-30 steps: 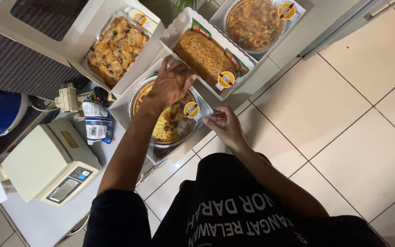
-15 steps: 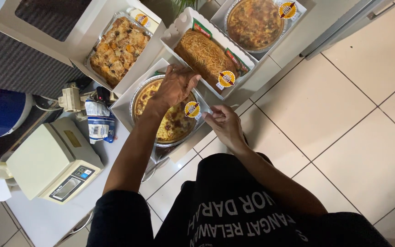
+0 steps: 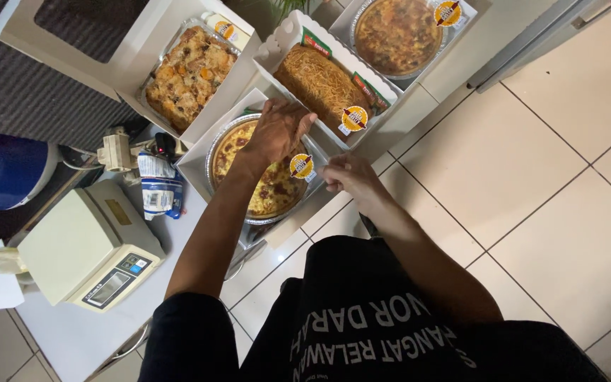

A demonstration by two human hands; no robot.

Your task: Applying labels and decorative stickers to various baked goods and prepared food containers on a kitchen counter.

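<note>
A round quiche in a foil pan (image 3: pixel 259 194) sits in an open white box (image 3: pixel 196 161) on the counter. It carries a round yellow sticker (image 3: pixel 301 165) on its clear cover. My left hand (image 3: pixel 277 131) lies over the pan's far rim, fingers curled down onto it. My right hand (image 3: pixel 348 177) is at the box's right wall beside the sticker, its fingers pinched on the wall's edge. What lies under my left palm is hidden.
Around it stand other open boxes: a cheese-topped loaf (image 3: pixel 319 85), a bread pudding tray (image 3: pixel 189 74) and a second round quiche (image 3: pixel 397 32). A white kitchen scale (image 3: pixel 83 244), a small packet (image 3: pixel 158 191), a power adapter (image 3: pixel 116 150) and a blue container (image 3: pixel 1 170) are at the left. The floor is tiled.
Both hands stay at the quiche box. My left hand has crept slightly toward the pan's far rim, and my right hand has edged closer to the box wall.
</note>
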